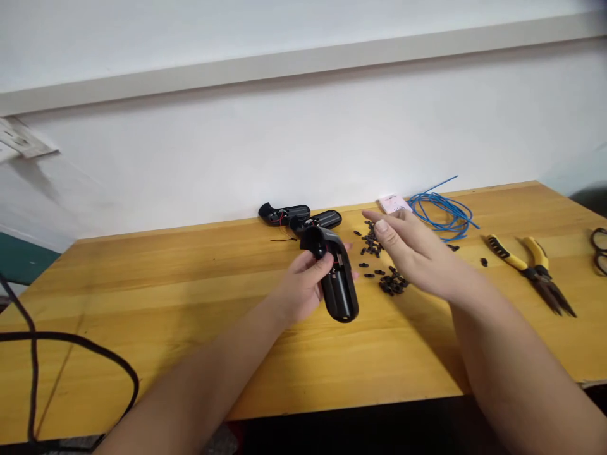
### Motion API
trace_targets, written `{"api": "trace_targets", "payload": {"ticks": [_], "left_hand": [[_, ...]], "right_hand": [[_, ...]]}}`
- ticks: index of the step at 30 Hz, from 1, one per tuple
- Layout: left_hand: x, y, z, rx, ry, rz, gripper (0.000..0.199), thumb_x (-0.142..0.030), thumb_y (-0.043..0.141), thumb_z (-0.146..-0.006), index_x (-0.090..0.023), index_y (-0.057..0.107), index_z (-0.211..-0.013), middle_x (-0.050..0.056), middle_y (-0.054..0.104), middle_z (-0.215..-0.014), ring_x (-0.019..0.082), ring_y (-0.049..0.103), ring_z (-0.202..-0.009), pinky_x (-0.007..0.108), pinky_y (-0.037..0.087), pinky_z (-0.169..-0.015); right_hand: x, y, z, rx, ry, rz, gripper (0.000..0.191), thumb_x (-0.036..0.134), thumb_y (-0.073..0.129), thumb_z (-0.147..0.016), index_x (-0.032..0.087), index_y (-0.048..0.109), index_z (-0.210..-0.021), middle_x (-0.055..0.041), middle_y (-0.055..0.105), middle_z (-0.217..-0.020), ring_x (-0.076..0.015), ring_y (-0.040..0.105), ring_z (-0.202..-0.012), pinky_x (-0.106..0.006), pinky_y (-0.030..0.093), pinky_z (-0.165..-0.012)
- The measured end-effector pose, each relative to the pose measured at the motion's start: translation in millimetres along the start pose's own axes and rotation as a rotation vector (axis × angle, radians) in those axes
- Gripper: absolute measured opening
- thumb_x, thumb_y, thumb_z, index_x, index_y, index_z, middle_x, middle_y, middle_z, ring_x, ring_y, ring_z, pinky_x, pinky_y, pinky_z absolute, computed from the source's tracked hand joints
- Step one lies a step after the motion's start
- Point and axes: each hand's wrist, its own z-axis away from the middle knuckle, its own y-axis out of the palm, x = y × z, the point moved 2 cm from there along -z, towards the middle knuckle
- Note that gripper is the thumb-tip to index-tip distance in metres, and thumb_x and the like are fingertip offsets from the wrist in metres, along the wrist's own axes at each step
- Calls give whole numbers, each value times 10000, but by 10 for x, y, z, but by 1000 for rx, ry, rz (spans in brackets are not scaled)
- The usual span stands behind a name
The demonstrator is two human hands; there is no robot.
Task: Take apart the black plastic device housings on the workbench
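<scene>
- worktop (156,379): honey-yellow wood, streaked with darker grain
- plastic housings (340,291): matte black, with thin red wires (283,219) showing inside
- small parts (392,283): black
- wire coil (441,215): bright blue
- pliers (526,265): yellow handles patterned with black, dark metal jaws
- card (392,203): pale pink and white
- wall (237,145): white, with a cream ledge (284,69)
- cable (71,338): black

The bare left hand (301,284) is curled firmly shut, while the bare right hand (412,253) hangs open just beside it (its fingers (384,227) loosely extended, angled away from the body).
</scene>
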Motion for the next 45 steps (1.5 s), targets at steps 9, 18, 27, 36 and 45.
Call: {"api": "trace_targets", "payload": {"ticks": [9, 18, 27, 36, 45], "left_hand": [[-236, 17, 126, 77, -65, 183, 361, -349, 846, -773, -238, 711, -1089, 71, 697, -1234, 97, 573, -638, 247, 418, -521], [-286, 39, 175, 175, -49, 211, 475, -295, 852, -661, -257, 632, -1080, -13, 603, -923, 69, 488, -534, 256, 301, -472], [-303, 16, 146, 129, -11, 109, 531, -335, 846, -623, -263, 556, -1062, -26, 542, -877, 64, 388, -521, 284, 238, -495], [-301, 8, 146, 209, -54, 152, 563, -331, 915, -618, -259, 557, -1046, -44, 516, -831, 46, 427, -500, 247, 239, -461], [-325, 48, 216, 266, -22, 117, 555, -351, 921, -632, -257, 528, -1013, -51, 554, -809, 48, 456, -457, 228, 306, -417]], "right_hand": [[-333, 308, -100, 350, 107, 183, 80, 260, 670, -889, 190, 709, -892, -28, 705, -763, -167, 558, -632, -300, 377, -608], [-459, 361, -131, 329, 180, 165, 96, 274, 700, -878, 181, 682, -859, -42, 739, -810, -180, 629, -690, -284, 429, -615], [-445, 15, -83, 312, 194, 152, 189, 277, 616, -898, 191, 768, -969, -63, 788, -922, -218, 685, -771, -323, 494, -696], [-569, 212, -85, 403, 166, 148, 119, 287, 700, -832, 216, 796, -841, -13, 762, -790, -187, 639, -682, -298, 451, -623], [-497, 184, -96, 322, 231, 105, 57, 215, 717, -793, 199, 771, -786, -27, 748, -741, -177, 619, -633, -301, 432, -597]]}}
